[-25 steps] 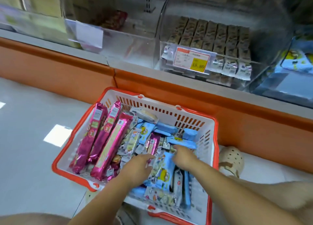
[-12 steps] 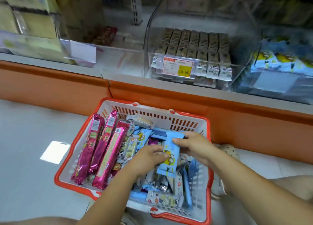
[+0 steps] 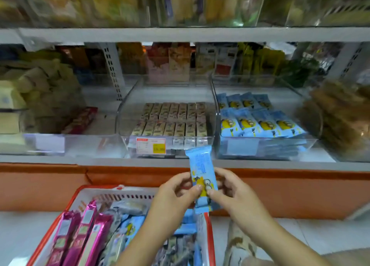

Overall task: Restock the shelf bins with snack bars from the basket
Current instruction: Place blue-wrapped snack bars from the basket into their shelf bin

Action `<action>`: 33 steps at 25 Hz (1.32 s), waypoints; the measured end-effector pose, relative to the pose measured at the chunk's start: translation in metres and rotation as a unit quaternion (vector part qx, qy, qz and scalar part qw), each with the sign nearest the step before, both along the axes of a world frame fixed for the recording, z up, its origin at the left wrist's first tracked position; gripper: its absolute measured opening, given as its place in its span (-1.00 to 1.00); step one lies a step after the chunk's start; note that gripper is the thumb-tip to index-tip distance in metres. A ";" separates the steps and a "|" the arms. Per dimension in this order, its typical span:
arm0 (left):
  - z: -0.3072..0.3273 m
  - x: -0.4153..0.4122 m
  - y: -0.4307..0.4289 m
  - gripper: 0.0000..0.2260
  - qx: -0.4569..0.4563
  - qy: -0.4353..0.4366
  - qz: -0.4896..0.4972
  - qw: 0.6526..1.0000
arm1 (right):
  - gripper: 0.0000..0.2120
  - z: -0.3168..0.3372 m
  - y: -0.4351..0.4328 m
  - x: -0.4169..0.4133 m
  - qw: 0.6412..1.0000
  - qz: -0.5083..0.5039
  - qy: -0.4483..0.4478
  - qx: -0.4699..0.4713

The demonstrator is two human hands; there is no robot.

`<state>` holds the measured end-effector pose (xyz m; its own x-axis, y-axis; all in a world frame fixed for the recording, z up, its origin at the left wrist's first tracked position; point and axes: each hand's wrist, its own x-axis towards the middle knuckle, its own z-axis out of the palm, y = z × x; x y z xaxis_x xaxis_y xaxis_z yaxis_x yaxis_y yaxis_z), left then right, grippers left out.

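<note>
- The packets on the top shelf (image 3: 180, 34) are blurred beyond telling, the print on the price label (image 3: 151, 145) is unreadable, and the frame cuts off the near edge of the basket (image 3: 80, 193).
- The basket, near left, holds long pink packs (image 3: 84, 235) on its left and mixed blue and grey bars to their right, partly under my left forearm.
- My left hand (image 3: 176, 187) and right hand (image 3: 234, 187) each pinch one blue snack bar (image 3: 201, 171) between thumb and fingertips, upright above the basket's far right corner.
- The middle clear bin (image 3: 124, 113) holds rows of brown bars (image 3: 172, 117); the right bin (image 3: 260, 145) holds matching blue bars (image 3: 260, 123).
- An orange base (image 3: 40, 185) runs below the shelves, above the pale floor (image 3: 20, 235).
</note>
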<state>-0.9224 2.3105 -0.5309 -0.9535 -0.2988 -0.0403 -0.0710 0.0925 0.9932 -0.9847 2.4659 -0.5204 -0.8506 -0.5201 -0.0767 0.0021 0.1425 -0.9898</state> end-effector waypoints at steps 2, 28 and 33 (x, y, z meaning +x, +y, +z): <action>0.028 -0.028 0.002 -0.75 -0.114 0.084 0.035 0.989 | -0.63 0.033 0.013 -0.035 0.994 -0.083 0.064 -0.035; 0.062 -0.108 -0.017 -0.60 -0.438 0.227 0.021 0.870 | -0.88 0.125 -0.017 -0.193 0.929 -0.194 0.313 0.039; -0.013 -0.002 -0.053 -0.69 -0.416 0.091 0.032 0.904 | -0.84 0.064 -0.024 -0.069 0.974 -0.030 0.222 0.008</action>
